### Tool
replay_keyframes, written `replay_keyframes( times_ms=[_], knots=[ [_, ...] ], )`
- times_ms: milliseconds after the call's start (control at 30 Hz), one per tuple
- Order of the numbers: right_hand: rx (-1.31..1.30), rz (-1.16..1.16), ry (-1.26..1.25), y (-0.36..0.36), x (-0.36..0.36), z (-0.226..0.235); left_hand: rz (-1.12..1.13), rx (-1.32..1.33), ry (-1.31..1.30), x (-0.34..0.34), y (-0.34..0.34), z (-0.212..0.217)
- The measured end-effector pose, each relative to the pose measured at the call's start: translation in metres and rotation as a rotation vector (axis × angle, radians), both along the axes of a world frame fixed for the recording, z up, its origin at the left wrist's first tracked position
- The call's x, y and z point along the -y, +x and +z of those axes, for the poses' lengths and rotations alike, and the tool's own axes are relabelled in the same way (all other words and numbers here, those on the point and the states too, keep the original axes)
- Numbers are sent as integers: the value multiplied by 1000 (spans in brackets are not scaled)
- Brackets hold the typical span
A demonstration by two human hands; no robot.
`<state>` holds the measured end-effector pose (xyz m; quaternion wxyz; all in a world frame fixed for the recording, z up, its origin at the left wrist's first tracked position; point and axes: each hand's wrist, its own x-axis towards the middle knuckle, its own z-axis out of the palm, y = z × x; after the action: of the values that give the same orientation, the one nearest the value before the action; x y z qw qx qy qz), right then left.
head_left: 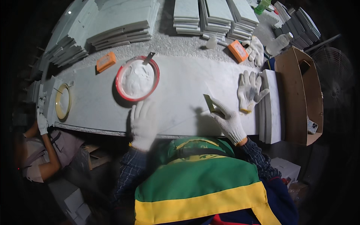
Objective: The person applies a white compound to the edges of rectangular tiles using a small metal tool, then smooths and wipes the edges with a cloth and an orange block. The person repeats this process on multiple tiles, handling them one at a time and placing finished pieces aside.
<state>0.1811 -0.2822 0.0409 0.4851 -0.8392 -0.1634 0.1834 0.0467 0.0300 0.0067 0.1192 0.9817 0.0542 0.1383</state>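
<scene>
My left hand (143, 123), in a white knit glove, is over the slab's near edge below the red-rimmed bowl. It looks slightly blurred, with its fingers stretched out and nothing in it. In my right hand (229, 122), gloved the same way, is a small flat metal scraper blade (208, 102), pinched between thumb and fingers and tilted up above the slab. The white marble slab (180, 82) lies across the bench in front of me. White paste or powder (137, 79) fills the red-rimmed bowl (157, 73), and another metal blade (149, 57) rests at its rim.
Spare gloves (249, 90) lie right, beside upright slabs (272, 108) and a cardboard box (296, 97). Orange blocks (106, 62) and stacked tiles (125, 28) stand behind. At left, a co-worker's gloved hand (42, 122) is near a yellow bowl (68, 108). A fan (332, 71) stands far right.
</scene>
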Motion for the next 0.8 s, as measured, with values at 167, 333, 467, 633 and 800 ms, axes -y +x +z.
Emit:
replay_keyframes(
  times_ms=[167,333,467,633,800],
  knots=[
    [116,142,-268,5,-33,11,-99,16,-118,23,24,10],
    [189,116,-293,10,-40,-4,-76,36,-134,38,53,7],
    [316,115,-284,7,-37,-17,-52,47,-179,38,54,3],
    [226,117,-396,6,-39,-11,-49,31,-156,39,54,4],
    [189,108,-394,7,-50,-3,-44,24,-174,40,55,5]
  ],
)
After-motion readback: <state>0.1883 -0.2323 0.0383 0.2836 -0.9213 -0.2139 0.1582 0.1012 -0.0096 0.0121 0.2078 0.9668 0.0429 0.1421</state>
